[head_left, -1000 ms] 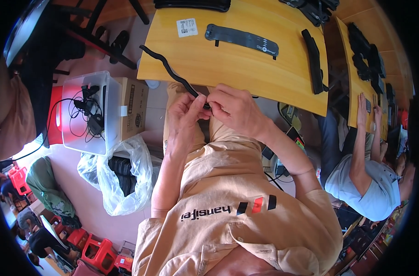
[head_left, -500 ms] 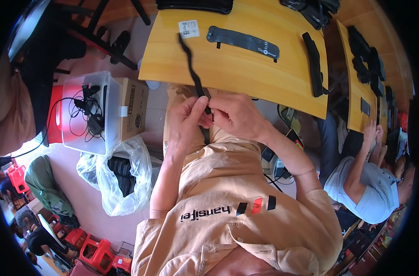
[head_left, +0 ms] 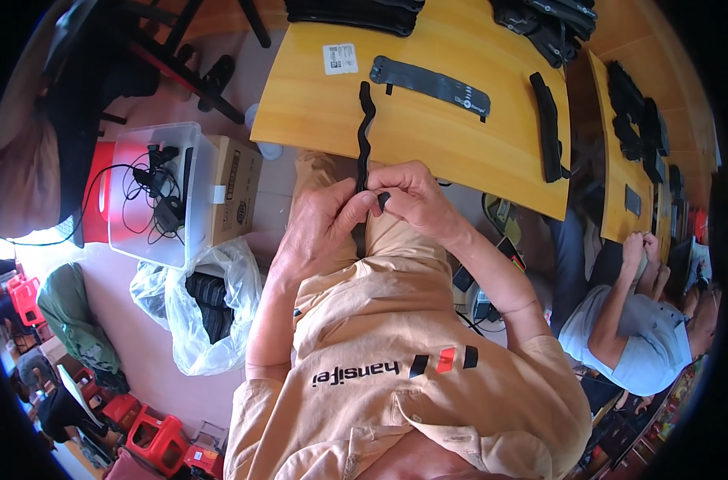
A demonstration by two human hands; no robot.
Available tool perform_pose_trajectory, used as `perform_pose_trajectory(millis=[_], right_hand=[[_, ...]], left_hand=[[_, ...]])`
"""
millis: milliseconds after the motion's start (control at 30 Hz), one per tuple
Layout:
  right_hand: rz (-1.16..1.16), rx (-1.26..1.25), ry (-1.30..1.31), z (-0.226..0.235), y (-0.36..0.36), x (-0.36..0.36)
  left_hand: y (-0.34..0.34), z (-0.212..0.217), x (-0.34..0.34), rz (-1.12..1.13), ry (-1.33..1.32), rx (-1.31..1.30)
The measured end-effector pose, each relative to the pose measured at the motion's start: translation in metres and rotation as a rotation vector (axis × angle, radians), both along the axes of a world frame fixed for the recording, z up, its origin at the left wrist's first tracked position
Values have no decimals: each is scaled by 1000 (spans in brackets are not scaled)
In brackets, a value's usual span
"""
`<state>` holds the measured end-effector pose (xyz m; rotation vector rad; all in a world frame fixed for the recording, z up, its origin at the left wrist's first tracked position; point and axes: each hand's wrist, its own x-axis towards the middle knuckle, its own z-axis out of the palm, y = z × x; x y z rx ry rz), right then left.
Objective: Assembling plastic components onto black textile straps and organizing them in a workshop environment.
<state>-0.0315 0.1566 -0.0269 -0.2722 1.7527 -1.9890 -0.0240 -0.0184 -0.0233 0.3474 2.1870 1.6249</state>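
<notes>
A narrow, wavy black strap (head_left: pixel 364 128) rises from my fingers toward the table's front edge. My left hand (head_left: pixel 320 216) pinches it near its lower end, thumb on top. Close beside it, my right hand (head_left: pixel 412 202) grips the same strap, whose short black end shows between thumb and fingers. Both hands are over my lap, almost touching. Beyond them, on the yellow wooden table (head_left: pixel 316 112), lies a flat dark grey band (head_left: pixel 432 84) with small black tabs. A white printed label (head_left: pixel 340 58) lies left of the band.
A folded black strap bundle (head_left: pixel 546 128) lies at the table's right side. Black pieces are piled at the far edge (head_left: pixel 356 14). To my left stand a clear bin of cables (head_left: pixel 152 208), a carton (head_left: pixel 234 192) and a plastic bag (head_left: pixel 188 312). A co-worker (head_left: pixel 628 328) sits at right.
The strap has swung from leaning left to nearly upright. My hands have shifted slightly, and a short black end now shows at my right fingers. The view has moved a little.
</notes>
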Motion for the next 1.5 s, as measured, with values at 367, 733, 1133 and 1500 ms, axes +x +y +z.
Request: perform_pose_trajectory(millis=[367, 733, 1133, 1500], right_hand=[[-35, -198, -273, 15, -1, 5], [-163, 243, 400, 16, -9, 4], [-50, 471, 376, 32, 1, 4], [-24, 502, 715, 22, -8, 8]], left_hand=[[-12, 8, -1, -84, -224, 292], [4, 2, 7, 99, -288, 465], [0, 7, 5, 29, -79, 173], [-9, 18, -1, -49, -89, -88]])
